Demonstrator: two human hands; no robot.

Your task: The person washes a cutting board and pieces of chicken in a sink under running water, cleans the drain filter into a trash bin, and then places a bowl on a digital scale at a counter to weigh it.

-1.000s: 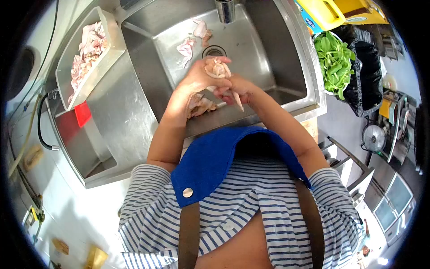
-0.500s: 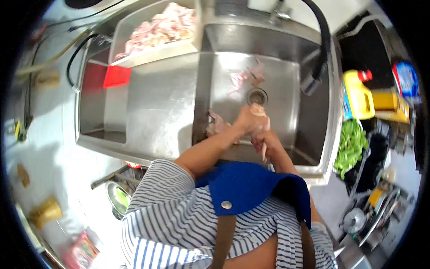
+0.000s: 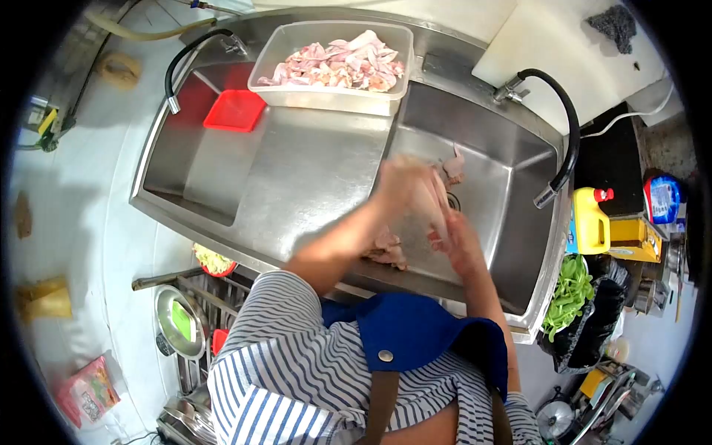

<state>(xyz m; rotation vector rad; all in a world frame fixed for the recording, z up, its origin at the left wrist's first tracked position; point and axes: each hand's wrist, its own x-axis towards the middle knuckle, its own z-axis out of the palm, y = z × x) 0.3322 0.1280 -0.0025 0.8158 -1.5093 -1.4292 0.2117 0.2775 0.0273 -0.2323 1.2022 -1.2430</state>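
Observation:
Over the right sink basin, a pale raw poultry piece (image 3: 429,204) is stretched between my two hands. My left hand (image 3: 404,178), smeared by motion, closes round its upper end. Lower and to the right, my right hand (image 3: 463,243) has its fingers wrapped round the other end. Another raw piece (image 3: 453,165) lies on the basin floor beyond my hands, close to the drain (image 3: 453,201). Under my left forearm, more raw poultry (image 3: 387,251) lies at the basin's near left side, partly hidden by that arm.
Behind the steel drainboard (image 3: 311,167) stands a clear plastic tub (image 3: 326,98) heaped with raw poultry. A red tray (image 3: 236,110) sits at the left basin. Black hose taps (image 3: 569,122) arch over both sinks. To the right are a yellow jug (image 3: 590,222) and leafy greens (image 3: 567,297).
My left hand has moved up and left, away from my right hand, with the poultry piece now stretched between them. The camera view has shifted, showing more of the tub and taps.

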